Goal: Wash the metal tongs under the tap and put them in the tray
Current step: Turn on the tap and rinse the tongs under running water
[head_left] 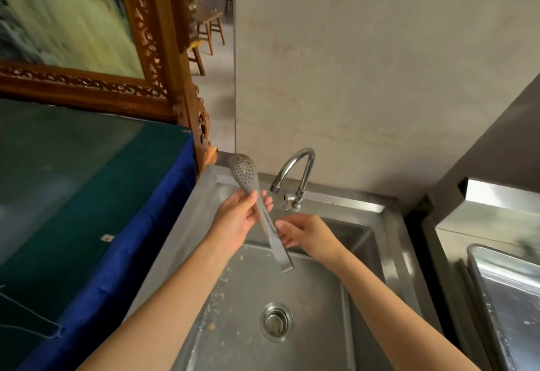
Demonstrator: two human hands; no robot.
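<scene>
Metal tongs (pixel 274 239) are held over the sink (pixel 306 289), gripped mid-shaft by the left hand (pixel 236 218) and pinched lower down by the right hand (pixel 306 233); the food-flecked perforated head is best turned under the tap (pixel 295 166) beyond, from which no water is seen.

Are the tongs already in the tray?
No, the left hand and right hand hold the tongs over the sink, apart from the tray at the right.
</scene>
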